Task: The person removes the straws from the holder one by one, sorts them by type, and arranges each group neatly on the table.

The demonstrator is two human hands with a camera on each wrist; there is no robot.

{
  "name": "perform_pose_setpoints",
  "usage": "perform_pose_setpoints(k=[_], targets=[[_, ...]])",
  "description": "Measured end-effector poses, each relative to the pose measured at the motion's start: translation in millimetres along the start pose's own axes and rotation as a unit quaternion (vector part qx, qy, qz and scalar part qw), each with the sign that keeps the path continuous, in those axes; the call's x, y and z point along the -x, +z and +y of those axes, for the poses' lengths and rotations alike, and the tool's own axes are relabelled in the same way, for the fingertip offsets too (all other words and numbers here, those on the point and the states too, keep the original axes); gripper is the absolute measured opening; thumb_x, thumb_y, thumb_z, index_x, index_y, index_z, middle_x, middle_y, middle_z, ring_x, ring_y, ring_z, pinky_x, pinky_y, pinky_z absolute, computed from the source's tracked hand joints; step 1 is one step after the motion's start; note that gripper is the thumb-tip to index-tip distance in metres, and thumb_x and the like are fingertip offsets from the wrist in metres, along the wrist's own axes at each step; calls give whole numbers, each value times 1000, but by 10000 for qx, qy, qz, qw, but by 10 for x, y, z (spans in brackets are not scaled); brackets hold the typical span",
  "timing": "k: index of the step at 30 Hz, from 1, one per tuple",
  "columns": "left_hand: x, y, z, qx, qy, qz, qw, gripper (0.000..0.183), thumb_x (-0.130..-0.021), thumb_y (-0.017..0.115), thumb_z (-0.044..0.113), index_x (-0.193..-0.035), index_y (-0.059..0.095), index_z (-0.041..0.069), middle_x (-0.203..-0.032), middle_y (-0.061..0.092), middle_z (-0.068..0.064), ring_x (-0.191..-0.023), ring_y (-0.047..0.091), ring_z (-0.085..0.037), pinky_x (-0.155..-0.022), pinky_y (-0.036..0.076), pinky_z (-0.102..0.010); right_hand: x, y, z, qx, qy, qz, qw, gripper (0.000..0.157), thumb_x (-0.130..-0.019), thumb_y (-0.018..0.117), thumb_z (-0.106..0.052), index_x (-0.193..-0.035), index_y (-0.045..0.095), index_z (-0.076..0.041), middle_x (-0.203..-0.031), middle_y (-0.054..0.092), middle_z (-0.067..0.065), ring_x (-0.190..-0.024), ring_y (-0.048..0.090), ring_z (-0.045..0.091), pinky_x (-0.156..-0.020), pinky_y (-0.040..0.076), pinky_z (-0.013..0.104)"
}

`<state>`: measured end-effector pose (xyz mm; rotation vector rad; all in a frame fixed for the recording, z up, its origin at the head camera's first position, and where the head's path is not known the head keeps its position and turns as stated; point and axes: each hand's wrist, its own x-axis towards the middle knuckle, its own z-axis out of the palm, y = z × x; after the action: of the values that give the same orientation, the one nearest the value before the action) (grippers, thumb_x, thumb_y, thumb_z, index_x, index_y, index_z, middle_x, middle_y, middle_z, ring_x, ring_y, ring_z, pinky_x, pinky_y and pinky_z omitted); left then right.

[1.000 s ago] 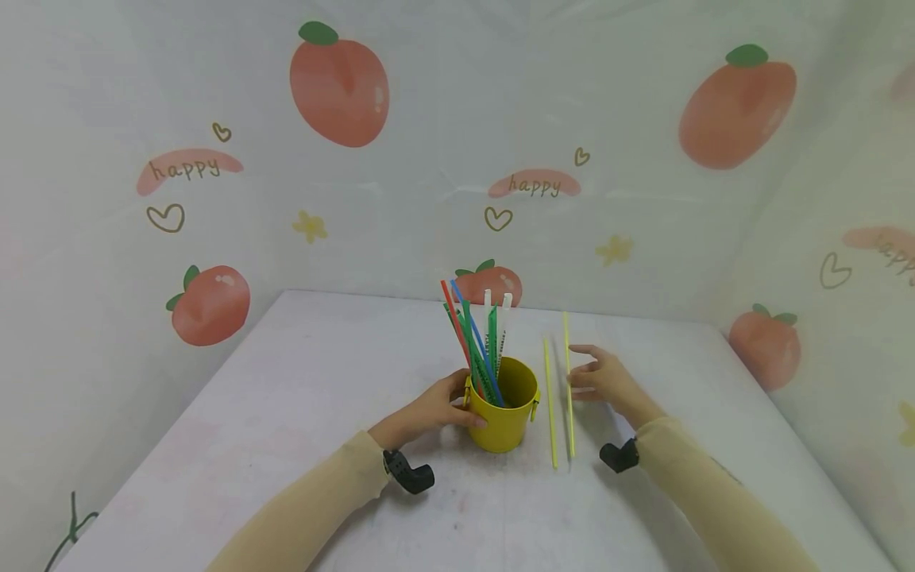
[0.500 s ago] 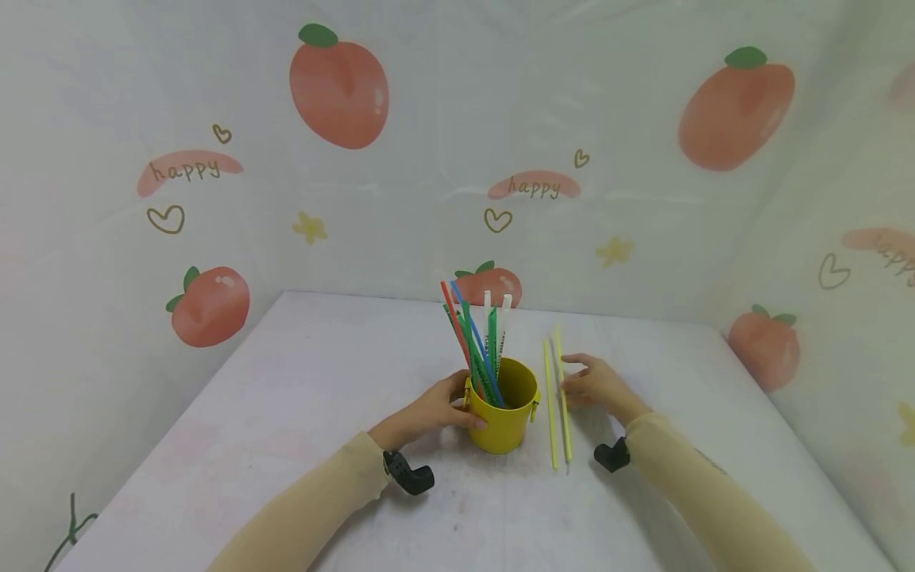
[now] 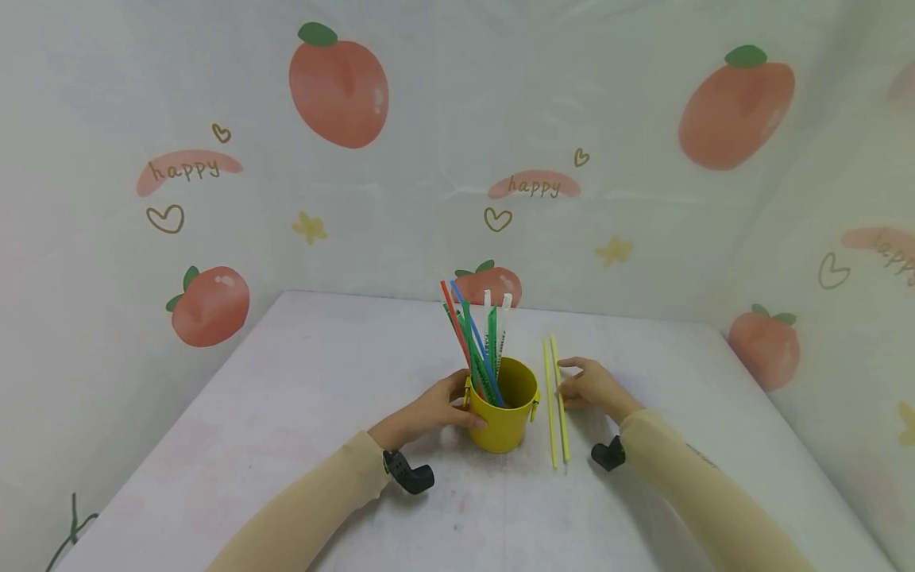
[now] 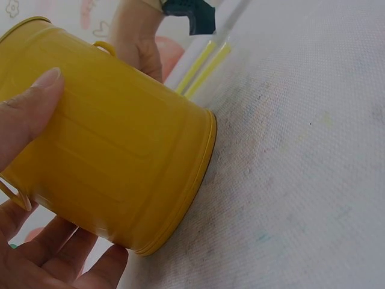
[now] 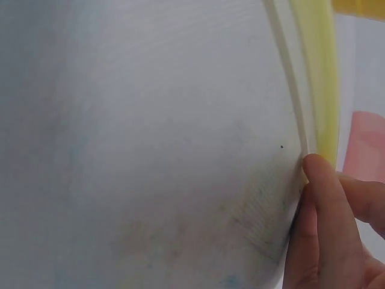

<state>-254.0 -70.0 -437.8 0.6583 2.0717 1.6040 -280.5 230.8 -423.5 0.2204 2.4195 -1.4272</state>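
My left hand (image 3: 431, 411) grips the left side of a small yellow bucket (image 3: 500, 431), thumb toward the front and fingers behind. In the left wrist view, the bucket (image 4: 114, 138) stands on the cloth. Red, blue, green and white drinking straws (image 3: 477, 349) lean inside it. To its right, two yellow straws lie almost parallel, the nearer one (image 3: 550, 413) beside the bucket. My right hand (image 3: 595, 388) pinches the other yellow straw (image 3: 562, 429) around its middle. In the right wrist view, that straw (image 5: 319, 78) runs up from my fingertips (image 5: 313, 162).
A white cloth covers the table (image 3: 322, 373). Behind it hangs a white backdrop (image 3: 443, 119) printed with fruit and hearts. Each wrist wears a black camera, the left one (image 3: 411, 474) and the right one (image 3: 609, 453). A green cord (image 3: 74, 520) shows at the lower left.
My right hand has moved left and slightly nearer, bringing its yellow straw close alongside the other. The left hand and bucket have stayed in place.
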Motion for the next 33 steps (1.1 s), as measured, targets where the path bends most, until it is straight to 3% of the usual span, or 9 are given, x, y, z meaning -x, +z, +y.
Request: perform_pose_setpoints(k=[9, 26, 33], targets=[[-9, -2, 0, -73, -36, 21, 10000, 80, -83, 77, 20, -148, 33, 9, -150, 42, -7, -142, 34, -31, -115, 29, -54, 36, -2, -16, 242, 8, 24, 9997, 66, -85, 67, 4, -145, 38, 0, -110, 55, 22, -78, 62, 16, -68, 60, 29], [-8, -2, -7, -23, 36, -11, 10000, 82, -81, 78, 23, -149, 33, 10, -149, 42, -6, -142, 34, -30, -115, 29, -54, -23, -19, -28, 301, 258, -18, 9992, 68, -83, 70, 3, -143, 41, -4, -95, 61, 17, -70, 63, 15, -66, 60, 29], [-7, -3, -3, 40, -3, -33, 10000, 82, -82, 78, 22, -149, 32, 11, -150, 41, -4, -144, 31, -29, -115, 27, -55, -88, 17, 16, 630, 416, 110, 9971, 68, -83, 71, -3, -144, 41, -8, -88, 63, 11, -65, 62, 14, -62, 59, 28]])
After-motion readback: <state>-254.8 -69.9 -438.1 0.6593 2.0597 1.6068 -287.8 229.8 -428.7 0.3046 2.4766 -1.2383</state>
